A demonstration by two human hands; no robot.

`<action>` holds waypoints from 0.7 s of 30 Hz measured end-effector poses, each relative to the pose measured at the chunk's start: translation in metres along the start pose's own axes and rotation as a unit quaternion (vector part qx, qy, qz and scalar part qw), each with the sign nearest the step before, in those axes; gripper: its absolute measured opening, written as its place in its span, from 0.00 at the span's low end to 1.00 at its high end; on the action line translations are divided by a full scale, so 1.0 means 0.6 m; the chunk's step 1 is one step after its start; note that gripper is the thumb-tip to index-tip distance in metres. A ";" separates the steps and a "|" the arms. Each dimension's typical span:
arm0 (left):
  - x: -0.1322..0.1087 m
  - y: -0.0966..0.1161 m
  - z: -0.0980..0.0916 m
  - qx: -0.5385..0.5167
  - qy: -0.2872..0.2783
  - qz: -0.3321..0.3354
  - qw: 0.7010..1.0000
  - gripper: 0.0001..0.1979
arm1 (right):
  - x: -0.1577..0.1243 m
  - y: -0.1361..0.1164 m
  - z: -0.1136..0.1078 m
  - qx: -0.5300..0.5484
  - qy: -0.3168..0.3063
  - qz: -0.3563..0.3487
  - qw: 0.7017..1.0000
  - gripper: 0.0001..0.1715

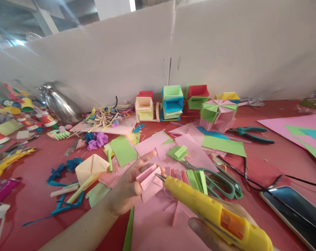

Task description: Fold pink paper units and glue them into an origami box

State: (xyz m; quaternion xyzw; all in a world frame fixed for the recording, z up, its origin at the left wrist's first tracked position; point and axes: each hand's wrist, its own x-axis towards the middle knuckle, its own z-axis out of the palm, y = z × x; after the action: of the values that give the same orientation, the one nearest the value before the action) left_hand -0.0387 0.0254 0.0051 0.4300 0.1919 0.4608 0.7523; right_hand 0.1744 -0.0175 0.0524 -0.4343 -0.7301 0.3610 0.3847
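Left forearm bare, comes in from lower left, angled up toward centre. Left hand (125,191) raised, wrist slightly bent, fingers (144,158) stretched out behind a pink fold (150,181) and pinching it. Right hand (212,232) low at the bottom edge, mostly hidden, wrapped round a glue gun (220,216), one digit showing under the barrel. Hands near each other, not touching.

Probably a paper-craft workshop: a red worktop (283,157) strewn with coloured paper sheets (223,145), folded paper boxes (172,101), scissors (220,181) and pliers (252,134).
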 end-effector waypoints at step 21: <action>0.025 0.026 -0.056 -0.010 0.175 0.109 0.979 0.28 | -0.032 0.040 0.035 -0.381 -0.084 -0.212 0.896 0.07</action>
State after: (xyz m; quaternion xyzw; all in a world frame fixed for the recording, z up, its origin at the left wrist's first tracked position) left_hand -0.0628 0.0571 0.0010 0.3537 0.2681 0.6096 0.6568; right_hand 0.1708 -0.0302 0.0179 -0.3510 -0.9160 0.0001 0.1943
